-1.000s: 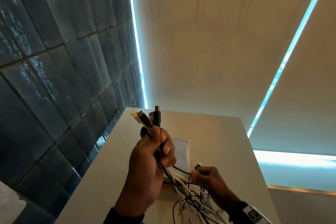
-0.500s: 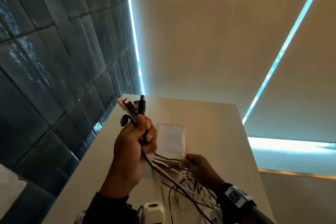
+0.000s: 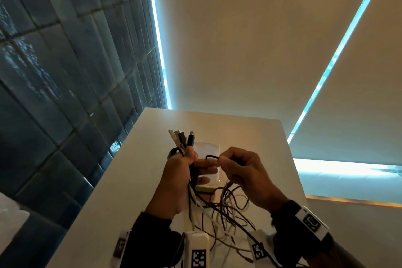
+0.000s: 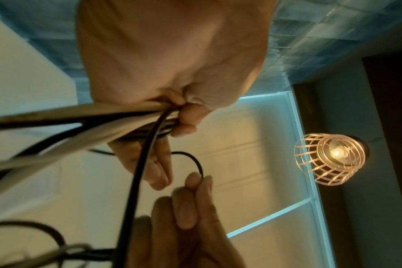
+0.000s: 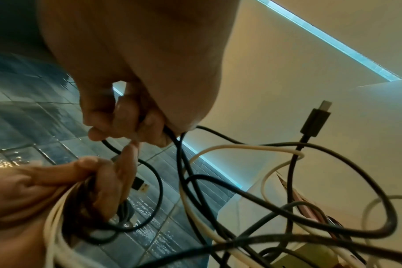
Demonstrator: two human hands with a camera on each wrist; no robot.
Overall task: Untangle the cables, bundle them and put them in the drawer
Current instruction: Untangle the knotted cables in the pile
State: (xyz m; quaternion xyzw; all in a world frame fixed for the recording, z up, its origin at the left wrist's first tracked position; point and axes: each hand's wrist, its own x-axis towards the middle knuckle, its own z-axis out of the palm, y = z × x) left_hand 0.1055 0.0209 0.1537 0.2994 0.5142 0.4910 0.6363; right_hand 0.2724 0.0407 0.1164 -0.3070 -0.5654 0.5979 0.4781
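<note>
My left hand [image 3: 180, 172] grips a bunch of black and white cables [image 3: 191, 193] upright, their USB plugs [image 3: 182, 137] sticking out above the fist. In the left wrist view the same bunch [image 4: 117, 117] runs through the curled fingers. My right hand [image 3: 239, 169] pinches a thin black cable [image 3: 210, 156] between thumb and forefinger, just right of the left fist; its loop arches between the two hands. The loose tangle of cables [image 3: 224, 213] hangs below both hands onto the white tabletop [image 3: 121, 191]. In the right wrist view a black USB-C plug [image 5: 316, 121] dangles free.
A white pouch or packet [image 3: 207, 150] lies on the tabletop behind the hands. A dark tiled wall [image 3: 65, 93] runs along the left edge of the table. Roller blinds [image 3: 250, 39] hang behind it. A caged lamp [image 4: 330, 159] glows in the left wrist view.
My right hand rose from the tangle on the table and came up beside the left fist, now pinching a black cable loop. The left hand kept its grip on the bunch.
</note>
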